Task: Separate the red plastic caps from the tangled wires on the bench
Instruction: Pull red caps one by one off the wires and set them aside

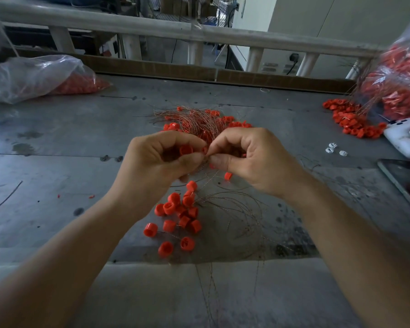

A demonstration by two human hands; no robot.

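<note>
My left hand curls around a red cap at the middle of the bench. My right hand meets it fingertip to fingertip and pinches a thin copper wire at the cap. Behind both hands lies a tangle of copper wires with red caps caught in it. Below my hands sits a loose pile of red caps, with loose wires curving to its right.
A clear bag of red caps lies at the far left. A fuller bag of caps and wires stands at the right, with spilled caps below it. A white device and a phone lie at the right edge.
</note>
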